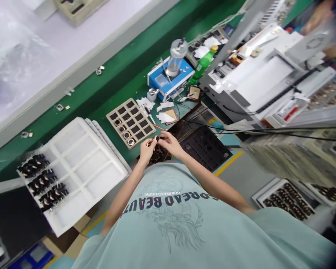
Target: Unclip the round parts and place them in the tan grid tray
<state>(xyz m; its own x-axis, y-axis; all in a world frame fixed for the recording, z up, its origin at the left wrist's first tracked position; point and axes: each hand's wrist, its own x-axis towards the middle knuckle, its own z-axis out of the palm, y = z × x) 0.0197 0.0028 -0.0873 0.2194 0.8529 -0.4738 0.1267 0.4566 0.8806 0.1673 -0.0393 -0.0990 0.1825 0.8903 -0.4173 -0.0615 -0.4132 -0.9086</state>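
My left hand [147,150] and my right hand [170,144] meet at the edge of the green bench. Between their fingertips is a small round watch-like piece [157,138], dark with a gold-coloured rim. Fingers of both hands are closed on it and cover part of it. Just below the hands lies a cluster of small dark and brownish pieces [158,154], too fine to make out. Beyond my left hand sits a beige compartment tray [132,121], with several round watch-like pieces [126,135] in its near-left row.
A white foam tray [93,160] holds black strap-like pieces [44,183] at left. Ahead stand a blue device [170,84] and a green bottle [204,64]. A black tray [205,147] lies right; a white machine [257,82] and cables stand beyond. Another person's hand [319,16] shows top right.
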